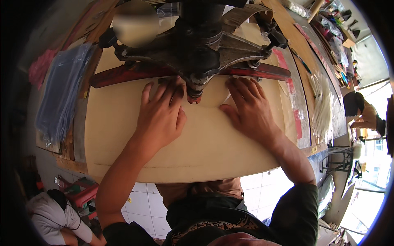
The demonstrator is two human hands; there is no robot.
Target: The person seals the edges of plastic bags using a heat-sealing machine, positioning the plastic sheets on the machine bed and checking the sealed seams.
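A large cream sheet [197,147] covers the worktable before me, reaching under a dark metal machine head [201,53] with a red crossbar [135,74]. My left hand [162,108] lies on the sheet left of the machine's central tip [194,97], fingers stretched to the crossbar. A small dark piece shows by its fingertips, partly hidden. To the right of the tip rests my right hand [252,108], fingers stretched forward and thumb apart. Between its thumb and forefinger shows a small pale patch, too unclear to name. What lies beneath the crossbar is hidden.
Clear plastic sheets [63,90] lie stacked at the left. Pale strips [322,106] and a pen [301,60] are on the right boards. One person [57,217] bends at lower left by a red stool [84,192]; another person [365,112] is far right.
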